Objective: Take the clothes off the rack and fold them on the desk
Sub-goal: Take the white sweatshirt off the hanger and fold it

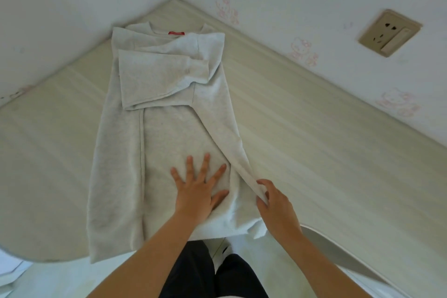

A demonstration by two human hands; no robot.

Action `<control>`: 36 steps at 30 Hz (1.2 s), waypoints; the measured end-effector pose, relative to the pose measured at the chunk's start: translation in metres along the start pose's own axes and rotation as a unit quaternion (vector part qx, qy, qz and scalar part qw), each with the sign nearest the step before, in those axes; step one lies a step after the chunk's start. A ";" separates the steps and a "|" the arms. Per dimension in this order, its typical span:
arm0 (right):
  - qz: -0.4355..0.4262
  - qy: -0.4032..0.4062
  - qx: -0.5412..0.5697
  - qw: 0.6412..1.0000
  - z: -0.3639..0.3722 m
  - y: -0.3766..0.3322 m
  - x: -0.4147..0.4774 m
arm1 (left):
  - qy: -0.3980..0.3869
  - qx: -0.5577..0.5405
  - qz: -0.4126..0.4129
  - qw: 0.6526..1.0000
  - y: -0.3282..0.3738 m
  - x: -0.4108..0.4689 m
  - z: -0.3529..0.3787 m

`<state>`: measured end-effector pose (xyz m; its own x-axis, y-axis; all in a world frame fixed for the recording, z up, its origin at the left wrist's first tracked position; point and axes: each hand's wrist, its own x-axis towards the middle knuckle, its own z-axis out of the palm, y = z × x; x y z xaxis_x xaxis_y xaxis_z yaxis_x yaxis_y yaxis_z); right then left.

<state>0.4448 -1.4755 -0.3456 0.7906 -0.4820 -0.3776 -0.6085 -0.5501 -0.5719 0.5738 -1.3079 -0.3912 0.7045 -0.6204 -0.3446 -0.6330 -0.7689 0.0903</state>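
Note:
A light grey sweatshirt (pixel 154 109) with a red neck label lies lengthwise on the pale wooden desk (pixel 302 133), collar toward the far corner. Its sleeves are folded across the chest and its left side is folded inward. The hem hangs slightly over the desk's near edge. My left hand (pixel 200 189) presses flat with spread fingers on the lower middle of the sweatshirt. My right hand (pixel 273 203) pinches the folded right edge of the sweatshirt near the hem, lifting it a little off the desk.
The desk fits into a corner between two white walls. A beige wall socket (pixel 389 32) sits on the right wall above the desk. The desk's rounded front edge (pixel 343 247) curves near my legs, with light floor below.

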 end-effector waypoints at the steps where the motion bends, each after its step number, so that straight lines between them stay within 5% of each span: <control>1: -0.002 0.018 0.023 1.000 -0.009 -0.003 -0.004 | -0.004 -0.009 -0.017 1.000 0.008 0.003 -0.001; 6: -0.106 0.034 -0.005 0.994 -0.029 -0.036 -0.031 | -0.065 -0.035 -0.058 0.996 0.032 0.027 -0.013; 9: -0.170 -0.101 -0.148 0.969 -0.008 -0.031 -0.053 | -0.103 -0.041 0.005 0.994 0.018 0.020 -0.021; 12: -0.160 -0.227 -0.116 0.954 0.014 -0.008 -0.063 | -0.060 -0.131 0.069 0.987 -0.020 -0.013 -0.022; 16: -0.175 -0.016 -0.032 0.984 0.021 0.003 -0.062 | 0.090 -0.141 0.042 0.985 -0.060 -0.085 -0.017; 20: -0.146 -0.028 -0.078 0.986 0.026 -0.009 -0.052 | 0.170 -0.107 -0.073 0.977 -0.075 -0.140 0.000; 24: -0.095 -0.028 -0.131 0.986 0.045 -0.026 -0.044 | 0.128 -0.173 -0.169 0.962 -0.077 -0.151 0.016; 28: -0.062 -0.042 -0.159 0.984 0.051 -0.035 -0.041 | 0.099 -0.211 -0.177 0.956 -0.073 -0.142 0.012; 32: -0.034 -0.001 0.008 0.999 0.029 -0.056 -0.048 | 0.090 -0.206 -0.166 0.960 -0.075 -0.149 -0.009; 36: -0.141 0.070 0.094 0.983 0.028 -0.084 -0.061 | 0.090 -0.196 -0.091 0.972 -0.088 -0.162 -0.013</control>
<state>0.4501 -1.3807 -0.2948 0.9013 -0.4241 -0.0886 -0.3325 -0.5458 -0.7691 0.5200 -1.1419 -0.3309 0.8607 -0.4583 -0.2216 -0.3469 -0.8466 0.4037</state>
